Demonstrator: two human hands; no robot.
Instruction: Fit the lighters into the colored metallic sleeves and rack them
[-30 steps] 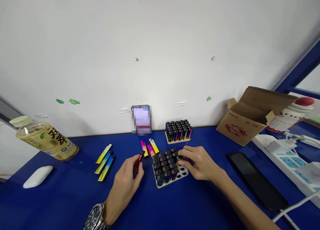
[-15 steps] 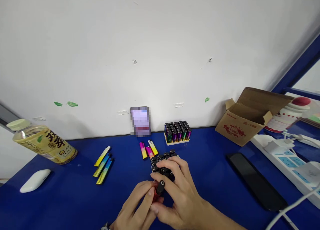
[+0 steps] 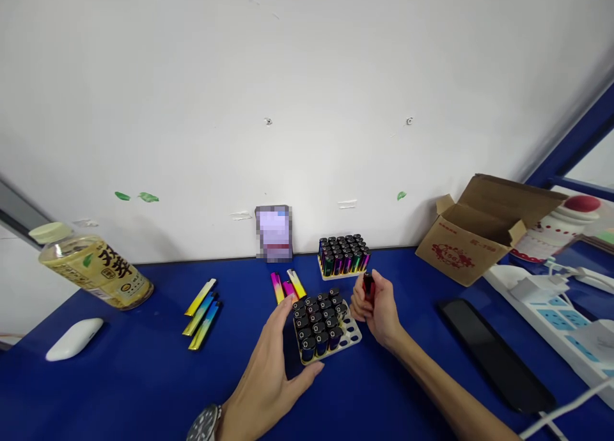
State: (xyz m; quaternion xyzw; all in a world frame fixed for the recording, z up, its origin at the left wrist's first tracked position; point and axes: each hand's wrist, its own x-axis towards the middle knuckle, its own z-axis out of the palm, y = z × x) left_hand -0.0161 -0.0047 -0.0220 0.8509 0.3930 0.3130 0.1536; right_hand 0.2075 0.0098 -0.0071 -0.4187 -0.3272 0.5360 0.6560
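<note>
A pale tray with holes (image 3: 353, 330) stands in front of me, most of it filled with upright lighters (image 3: 318, 321) with black tops. Several holes show on its right side. My left hand (image 3: 271, 358) is spread along the tray's left side, thumb near its front corner and fingers by its back left; whether it touches the tray I cannot tell. Just right of the tray, my right hand (image 3: 381, 308) is closed around a red lighter (image 3: 369, 286) with a black top, held upright.
Behind stands a full lighter tray (image 3: 343, 257). Loose lighters lie behind the near tray (image 3: 288, 286) and at left (image 3: 204, 313). Around are a bottle (image 3: 96, 268), a white case (image 3: 75, 339), a propped phone (image 3: 274, 234), a cardboard box (image 3: 451, 249), a black phone (image 3: 494, 355) and a power strip (image 3: 551, 319).
My hands have moved apart. The red lighter, earlier held between both hands, is now in my right hand to the tray's right. My left hand has opened beside the tray, which shows more fully.
</note>
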